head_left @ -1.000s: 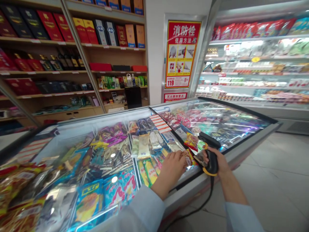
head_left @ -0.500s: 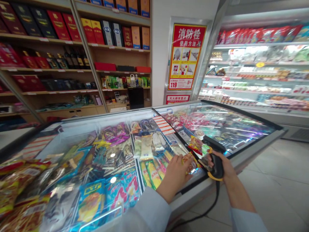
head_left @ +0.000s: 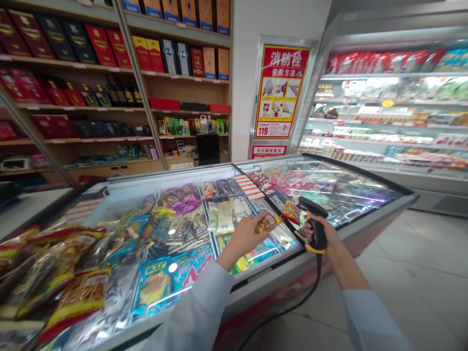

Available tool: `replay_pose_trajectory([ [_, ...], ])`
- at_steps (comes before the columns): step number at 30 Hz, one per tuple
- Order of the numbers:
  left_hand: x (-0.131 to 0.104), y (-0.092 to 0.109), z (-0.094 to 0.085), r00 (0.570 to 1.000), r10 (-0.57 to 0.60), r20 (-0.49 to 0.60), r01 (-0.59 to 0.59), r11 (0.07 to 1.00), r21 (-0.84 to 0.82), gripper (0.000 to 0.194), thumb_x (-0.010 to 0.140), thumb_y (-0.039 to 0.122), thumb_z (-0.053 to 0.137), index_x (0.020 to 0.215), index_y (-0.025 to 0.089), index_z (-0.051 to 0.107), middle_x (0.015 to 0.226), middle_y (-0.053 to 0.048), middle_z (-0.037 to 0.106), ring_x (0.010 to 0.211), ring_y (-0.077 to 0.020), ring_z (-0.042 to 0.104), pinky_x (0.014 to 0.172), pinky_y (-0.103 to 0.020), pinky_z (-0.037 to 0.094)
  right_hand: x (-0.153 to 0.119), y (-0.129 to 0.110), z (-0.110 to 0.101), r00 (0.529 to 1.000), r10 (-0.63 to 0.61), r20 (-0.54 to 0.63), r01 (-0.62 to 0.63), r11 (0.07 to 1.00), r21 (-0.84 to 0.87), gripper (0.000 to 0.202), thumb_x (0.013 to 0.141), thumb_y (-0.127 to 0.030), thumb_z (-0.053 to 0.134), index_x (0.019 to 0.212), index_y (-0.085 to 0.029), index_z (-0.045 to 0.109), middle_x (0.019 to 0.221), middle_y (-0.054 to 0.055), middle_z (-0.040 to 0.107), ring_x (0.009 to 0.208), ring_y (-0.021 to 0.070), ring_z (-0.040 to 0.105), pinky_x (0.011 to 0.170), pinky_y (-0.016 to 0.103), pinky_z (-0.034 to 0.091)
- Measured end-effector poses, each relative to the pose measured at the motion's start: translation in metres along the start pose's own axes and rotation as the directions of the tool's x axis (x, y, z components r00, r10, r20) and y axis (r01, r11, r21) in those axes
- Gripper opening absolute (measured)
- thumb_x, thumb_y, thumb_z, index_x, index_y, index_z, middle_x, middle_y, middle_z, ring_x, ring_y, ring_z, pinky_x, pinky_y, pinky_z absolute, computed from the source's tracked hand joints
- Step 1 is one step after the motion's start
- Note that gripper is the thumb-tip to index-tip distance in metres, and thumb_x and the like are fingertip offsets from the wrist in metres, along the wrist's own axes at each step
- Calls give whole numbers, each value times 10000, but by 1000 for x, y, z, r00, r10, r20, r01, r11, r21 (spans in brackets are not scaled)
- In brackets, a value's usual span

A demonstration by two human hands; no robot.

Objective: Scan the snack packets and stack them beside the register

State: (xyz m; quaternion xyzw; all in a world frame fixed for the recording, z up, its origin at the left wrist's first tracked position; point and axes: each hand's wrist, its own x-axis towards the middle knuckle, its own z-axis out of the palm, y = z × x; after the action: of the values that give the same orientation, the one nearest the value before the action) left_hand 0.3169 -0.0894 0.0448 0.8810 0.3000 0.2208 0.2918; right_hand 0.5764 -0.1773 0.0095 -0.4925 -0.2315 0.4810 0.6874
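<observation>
My left hand (head_left: 245, 236) is closed on a small snack packet (head_left: 268, 222), red and yellow with a food picture, just above the freezer's glass top. My right hand (head_left: 329, 236) grips a black and yellow barcode scanner (head_left: 317, 229) by its handle, its head pointing left. From the handle a black cord (head_left: 306, 301) hangs down past the freezer's front. Close behind the scanner, a second red and yellow packet (head_left: 289, 211) rests on the glass, partly hidden by the scanner.
Under the glass of the chest freezer (head_left: 351, 248) lie many wrapped ice creams. Several larger snack bags (head_left: 78, 292) are piled on its left end. Shelves with boxes and bottles (head_left: 188, 85) stand behind, a lit chilled display (head_left: 395, 112) at the right, tiled floor (head_left: 413, 273) below.
My left hand has moved left and up with the packet, away from the scanner. The scanner has shifted slightly left and up, and the view has changed a little.
</observation>
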Motion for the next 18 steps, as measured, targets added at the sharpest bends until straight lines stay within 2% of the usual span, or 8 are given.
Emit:
replay_pose_trajectory([
  [1, -10, -3, -15, 1000, 16, -14, -18, 988, -153, 602, 779, 321, 558, 1372, 273, 458, 1160, -60, 640, 1051, -254, 575, 944, -387, 433, -4, -1, 7, 1000, 24, 16, -24, 999, 25, 184, 661, -313, 654, 631, -203, 511, 516, -20, 488, 382, 93, 435, 350, 224, 380],
  [3, -32, -13, -43, 999, -22, -36, 4, 892, -452, 602, 784, 337, 558, 1374, 297, 448, 1213, -25, 627, 1047, -227, 586, 933, -358, 446, -12, 1, 24, 999, 35, 39, -37, 998, 58, 187, 664, -306, 656, 630, -194, 510, 525, -22, 496, 385, 81, 434, 358, 211, 376],
  [5, -54, -28, -64, 980, -171, -99, 64, 749, -659, 618, 791, 333, 555, 1392, 297, 414, 1182, -30, 636, 991, -198, 604, 876, -322, 469, -18, 5, 43, 997, 40, 70, -46, 995, 84, 175, 656, -298, 663, 649, -187, 528, 524, -26, 501, 384, 74, 434, 361, 200, 370],
  [7, -72, -47, -79, 915, -372, -156, 113, 606, -788, 651, 784, 336, 568, 1404, 319, 372, 1085, -19, 651, 790, -141, 612, 747, -275, 486, -23, 13, 66, 993, 45, 114, -57, 992, 110, 162, 652, -295, 666, 689, -184, 553, 517, -34, 501, 380, 72, 433, 360, 193, 362],
  [9, -84, -69, -89, 819, -554, -148, 151, 458, -876, 658, 774, 365, 592, 1391, 310, 369, 935, -3, 646, 588, -96, 539, 643, -264, 477, -26, 24, 92, 983, 70, 172, -92, 988, 121, 161, 656, -298, 662, 709, -186, 559, 505, -41, 496, 374, 75, 429, 358, 194, 359],
  [11, -91, -92, -99, 729, -675, -112, 164, 331, -929, 620, 770, 398, 612, 1341, 257, 412, 844, 1, 616, 557, -95, 515, 626, -280, 479, -27, 37, 121, 969, 105, 224, -135, 983, 123, 169, 664, -306, 654, 685, -189, 534, 501, -42, 503, 375, 79, 431, 353, 196, 355],
  [14, -95, -121, -114, 646, -738, -194, 100, 334, -937, 543, 760, 379, 638, 1254, 244, 457, 873, -1, 599, 611, -102, 531, 622, -276, 477, -21, 59, 168, 932, 175, 318, -217, 970, 104, 182, 671, -320, 650, 720, -186, 537, 508, -49, 519, 377, 81, 439, 357, 194, 356],
  [18, -95, -154, -125, 618, -697, -365, 2, 465, -885, 532, 694, 427, 685, 1163, 252, 503, 982, -14, 605, 703, -119, 559, 606, -240, 458, -6, 84, 223, 879, 217, 425, -251, 968, 26, 206, 672, -333, 649, 756, -164, 567, 515, -37, 546, 397, 82, 472, 388, 192, 373],
])
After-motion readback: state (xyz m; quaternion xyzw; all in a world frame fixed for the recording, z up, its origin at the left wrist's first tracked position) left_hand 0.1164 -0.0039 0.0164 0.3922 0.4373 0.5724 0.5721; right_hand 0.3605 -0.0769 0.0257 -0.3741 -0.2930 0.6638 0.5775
